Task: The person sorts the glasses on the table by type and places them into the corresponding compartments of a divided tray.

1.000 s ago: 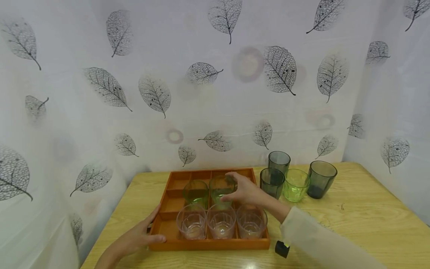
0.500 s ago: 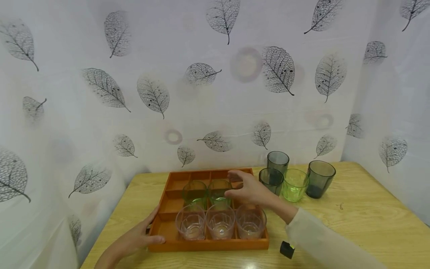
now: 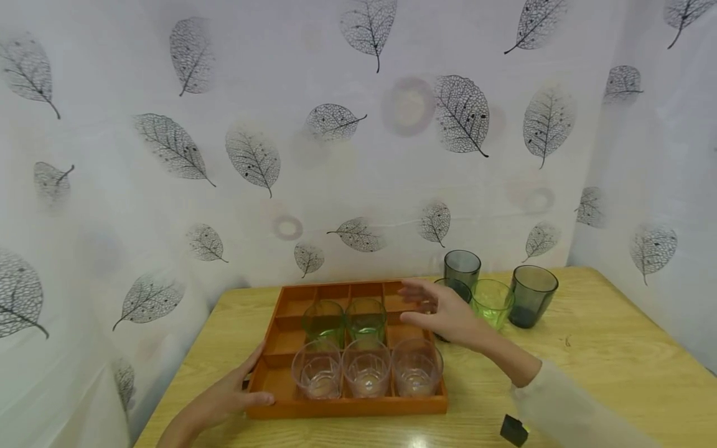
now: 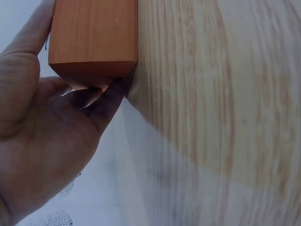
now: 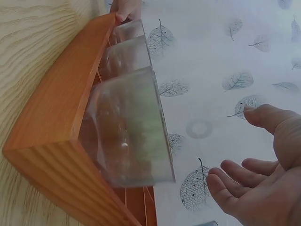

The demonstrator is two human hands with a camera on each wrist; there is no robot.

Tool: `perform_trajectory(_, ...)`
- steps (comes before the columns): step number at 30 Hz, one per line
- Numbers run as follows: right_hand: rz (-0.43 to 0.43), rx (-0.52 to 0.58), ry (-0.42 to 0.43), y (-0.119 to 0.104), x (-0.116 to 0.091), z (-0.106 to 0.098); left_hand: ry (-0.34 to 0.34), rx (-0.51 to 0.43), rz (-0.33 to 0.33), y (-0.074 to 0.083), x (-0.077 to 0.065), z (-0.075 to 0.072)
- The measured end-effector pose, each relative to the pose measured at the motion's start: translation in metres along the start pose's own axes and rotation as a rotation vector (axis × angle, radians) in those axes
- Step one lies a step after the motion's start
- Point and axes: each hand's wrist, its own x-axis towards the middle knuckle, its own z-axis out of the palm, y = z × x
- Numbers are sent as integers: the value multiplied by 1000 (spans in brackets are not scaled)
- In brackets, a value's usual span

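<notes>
My left hand (image 3: 224, 396) grips the front left corner of an orange wooden tray (image 3: 347, 408) divided into compartments; in the left wrist view its thumb and fingers lie on either side of the wood (image 4: 94, 37). Three clear glasses stand along the front row, among them the right one (image 3: 416, 376). Behind them, in the middle row, are two green glasses, a left one (image 3: 323, 320) and a right one (image 3: 365, 318). My right hand (image 3: 445, 316) hovers over the tray's right edge, fingers loosely bent and nothing held. It partly hides a dark grey glass (image 3: 458, 287).
Right of the tray, a light green glass (image 3: 493, 303) stands between two more grey glasses, one behind (image 3: 462, 266) and one to the right (image 3: 532, 297). A leaf-print curtain (image 3: 358, 155) hangs behind the wooden table (image 3: 610, 354). A small black device (image 3: 513, 430) hangs below my right sleeve.
My right hand has let go of the right green glass, leaving it in the middle row, and moved right towards the dark glasses. My left hand stays on the tray corner.
</notes>
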Motion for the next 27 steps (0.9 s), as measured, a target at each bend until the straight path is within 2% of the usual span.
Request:
perform_trajectory(11,55,31,16,0,-33,-28,4,-8,3,1,-2,0)
perform_trajectory(19,61,-87,93,3,-57,-47,2,-23,14,-1,-2,0)
perform_trajectory(27,120,-70,178,11,-82,-62,7,-1,18,-1,-2,0)
